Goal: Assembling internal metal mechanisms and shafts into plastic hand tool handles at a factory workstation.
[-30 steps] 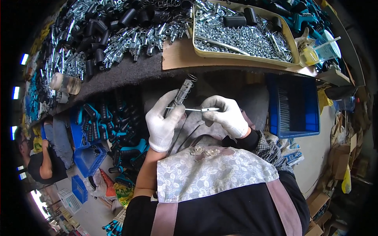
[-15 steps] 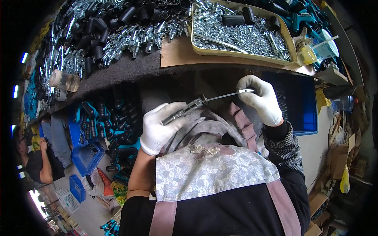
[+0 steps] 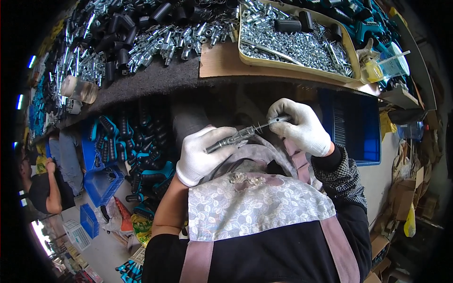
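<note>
In front of my apron, my white-gloved left hand is closed round a silver metal cylinder. The cylinder slants up to the right, with a few thin spring coils at its far end. My white-gloved right hand pinches a small metal end piece between thumb and fingers. From this piece a short length of thin rod runs into the coils. How deep the rod sits inside the cylinder is hidden.
Across the bench lie piled metal fittings, black sleeves and a tray of small parts. A clear jar stands near the edge. Teal-black tool housings fill the lower left; a blue bin is right. Another person sits far left.
My right hand has come left toward the cylinder, and much less of the rod shows between my hands. My left hand has shifted slightly right, still gripping the cylinder.
</note>
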The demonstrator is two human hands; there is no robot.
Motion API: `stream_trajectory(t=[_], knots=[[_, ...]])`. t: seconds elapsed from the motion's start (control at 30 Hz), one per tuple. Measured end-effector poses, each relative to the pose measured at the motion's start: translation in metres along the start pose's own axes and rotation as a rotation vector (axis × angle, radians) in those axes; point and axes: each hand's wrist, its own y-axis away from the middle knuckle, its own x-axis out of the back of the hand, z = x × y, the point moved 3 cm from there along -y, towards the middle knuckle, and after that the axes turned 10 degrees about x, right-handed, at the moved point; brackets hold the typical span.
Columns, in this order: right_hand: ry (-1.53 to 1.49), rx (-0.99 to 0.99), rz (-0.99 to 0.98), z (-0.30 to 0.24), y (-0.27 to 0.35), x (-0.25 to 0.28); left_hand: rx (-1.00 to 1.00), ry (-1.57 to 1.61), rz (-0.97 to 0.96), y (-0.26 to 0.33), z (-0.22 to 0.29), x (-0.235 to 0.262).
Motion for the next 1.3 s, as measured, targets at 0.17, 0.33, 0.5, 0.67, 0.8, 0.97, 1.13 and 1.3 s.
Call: stream_trajectory(t=[0.17,0.33,0.5,0.67,0.8,0.97,1.13,1.3], knots=[[0.074,0.039,-0.065,0.005,-0.002,-0.011,-0.17,-0.061,0.04,-0.005,0.001,-0.006],[0.269,0.316,-0.022,0.013,0.003,-0.025,-0.072,0.046,0.016,-0.005,-0.007,-0.01],[0.433,0.393,-0.039,0.019,0.0,-0.026,-0.035,0.08,0.004,-0.004,-0.014,-0.012],[-0.024,0.303,0.016,0.041,-0.009,-0.02,-0.03,0.046,0.032,-0.007,-0.005,-0.013],[-0.754,0.183,0.074,0.042,-0.003,-0.036,-0.063,-0.017,0.049,-0.01,0.0,-0.015],[-0.585,0.236,0.029,0.059,-0.005,-0.049,-0.092,-0.057,0.026,-0.011,0.005,-0.023],[-0.808,0.179,0.097,0.056,-0.001,-0.058,-0.077,-0.082,0.021,-0.011,0.004,-0.028],[-1.015,0.104,0.138,0.066,0.002,-0.065,-0.075,-0.212,-0.009,-0.009,0.006,-0.026]])
